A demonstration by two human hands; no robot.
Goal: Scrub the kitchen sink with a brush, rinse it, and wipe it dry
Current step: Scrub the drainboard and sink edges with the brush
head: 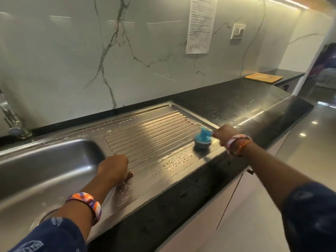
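Here, blue round brush [202,138] on soapy drainboard [149,135].

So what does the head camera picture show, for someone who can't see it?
A person's right hand holds a blue brush on the wet, soapy drainboard of a steel sink. The left hand rests on the drainboard's near edge.

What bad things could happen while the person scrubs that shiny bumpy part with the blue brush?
The round blue scrubbing brush sits at the far right end of the ribbed steel draining board, so a hard push might slide it onto the black stone countertop and spread more droplets there. The left hand leans on the wet, soapy steel near the steel sink basin and could slip. The right hand grips only the brush's knob, which might twist loose.
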